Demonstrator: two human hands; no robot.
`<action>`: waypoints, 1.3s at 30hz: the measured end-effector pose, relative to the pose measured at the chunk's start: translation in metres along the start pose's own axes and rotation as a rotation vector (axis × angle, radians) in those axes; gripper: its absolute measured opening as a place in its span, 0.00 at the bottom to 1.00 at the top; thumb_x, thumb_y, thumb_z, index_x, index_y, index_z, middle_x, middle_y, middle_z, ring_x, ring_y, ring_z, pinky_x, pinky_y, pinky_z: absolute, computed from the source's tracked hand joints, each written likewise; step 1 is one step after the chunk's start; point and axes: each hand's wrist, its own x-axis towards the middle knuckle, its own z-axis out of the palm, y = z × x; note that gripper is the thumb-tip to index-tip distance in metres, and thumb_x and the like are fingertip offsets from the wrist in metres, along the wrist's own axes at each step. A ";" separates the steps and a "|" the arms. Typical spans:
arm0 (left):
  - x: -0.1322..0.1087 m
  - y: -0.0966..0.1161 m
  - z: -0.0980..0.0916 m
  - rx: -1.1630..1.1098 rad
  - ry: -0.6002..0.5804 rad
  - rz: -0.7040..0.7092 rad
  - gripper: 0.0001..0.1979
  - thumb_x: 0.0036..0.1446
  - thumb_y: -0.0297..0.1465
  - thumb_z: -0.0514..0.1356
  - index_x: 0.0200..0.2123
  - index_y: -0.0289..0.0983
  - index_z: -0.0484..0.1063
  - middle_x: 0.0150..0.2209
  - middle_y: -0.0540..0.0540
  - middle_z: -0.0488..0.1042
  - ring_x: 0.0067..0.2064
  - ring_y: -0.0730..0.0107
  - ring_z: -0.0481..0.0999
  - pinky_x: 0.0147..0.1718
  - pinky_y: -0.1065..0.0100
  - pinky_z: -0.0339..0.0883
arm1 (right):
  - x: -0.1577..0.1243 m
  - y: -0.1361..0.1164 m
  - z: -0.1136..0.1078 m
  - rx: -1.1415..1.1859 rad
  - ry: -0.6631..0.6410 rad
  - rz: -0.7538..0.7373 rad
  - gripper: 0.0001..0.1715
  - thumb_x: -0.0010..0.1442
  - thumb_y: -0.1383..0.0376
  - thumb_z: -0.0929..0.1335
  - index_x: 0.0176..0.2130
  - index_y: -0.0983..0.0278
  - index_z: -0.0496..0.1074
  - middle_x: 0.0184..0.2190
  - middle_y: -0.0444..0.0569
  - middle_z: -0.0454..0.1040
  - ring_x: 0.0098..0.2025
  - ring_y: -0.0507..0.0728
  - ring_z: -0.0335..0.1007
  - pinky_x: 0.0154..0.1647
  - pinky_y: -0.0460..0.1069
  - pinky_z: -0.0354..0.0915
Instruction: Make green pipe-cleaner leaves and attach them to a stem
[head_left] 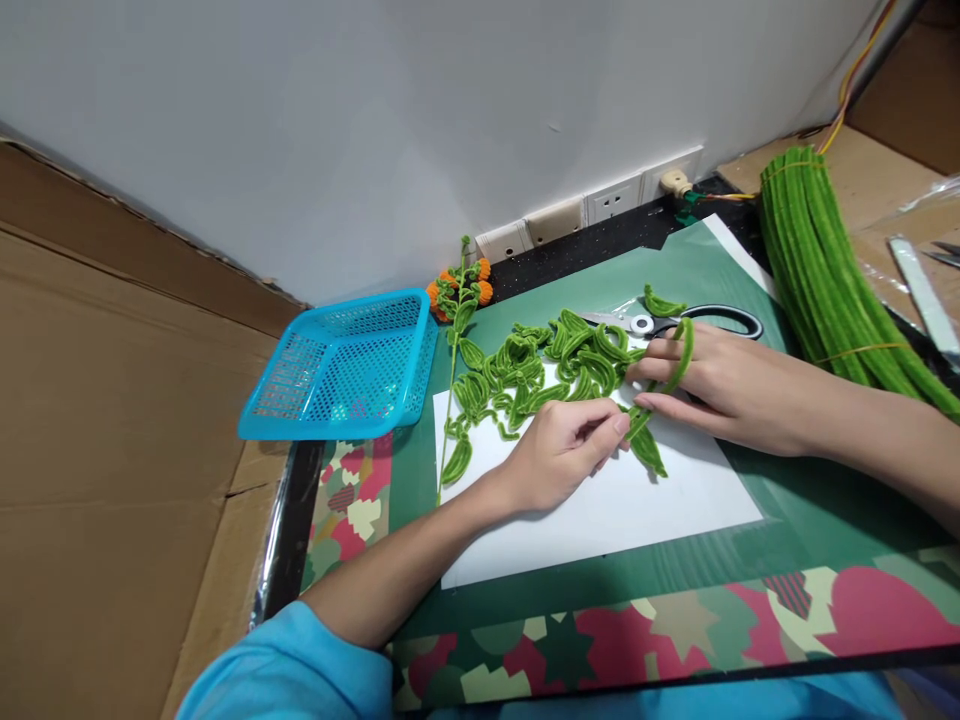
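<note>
Over the white paper (600, 520), my left hand (559, 450) is closed, its thumb and index finger pinching one end of a green fuzzy stem (636, 425). My right hand (712, 385) has its fingers round the same piece, which curls up in a loop above them. A green leaf shape (648, 452) hangs below the fingertips. Several bent green leaf pieces (525, 370) lie in a pile just beyond my hands. Behind my right hand lie scissors (724, 318) with black handles, partly hidden by it.
At the left is a blue plastic basket (337, 427). A long green stem with leaves (452, 380) and orange flowers (484, 292) lies beside it. A thick bundle of green fuzzy stems (821, 260) rests at the right. Sockets (615, 202) line the wall behind.
</note>
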 end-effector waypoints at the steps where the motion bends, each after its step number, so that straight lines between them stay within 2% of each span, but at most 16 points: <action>1: 0.000 0.000 0.000 -0.002 0.002 0.001 0.22 0.77 0.41 0.54 0.30 0.36 0.69 0.26 0.53 0.69 0.29 0.74 0.67 0.33 0.70 0.59 | 0.000 0.000 -0.001 -0.004 -0.005 -0.003 0.25 0.80 0.53 0.56 0.47 0.61 0.77 0.39 0.54 0.78 0.42 0.65 0.73 0.46 0.60 0.62; 14: 0.000 0.002 0.000 -0.022 -0.006 0.001 0.21 0.77 0.40 0.55 0.31 0.36 0.71 0.25 0.53 0.68 0.28 0.75 0.66 0.32 0.70 0.58 | 0.001 0.000 -0.003 0.012 -0.007 0.008 0.26 0.79 0.53 0.57 0.43 0.61 0.77 0.36 0.54 0.77 0.40 0.64 0.71 0.46 0.59 0.61; 39: 0.000 -0.001 -0.001 -0.014 0.003 -0.006 0.21 0.77 0.42 0.55 0.33 0.36 0.72 0.25 0.54 0.69 0.29 0.75 0.67 0.31 0.70 0.58 | 0.000 -0.001 0.001 -0.009 0.007 0.002 0.25 0.80 0.54 0.57 0.47 0.62 0.76 0.39 0.54 0.77 0.42 0.64 0.72 0.47 0.58 0.61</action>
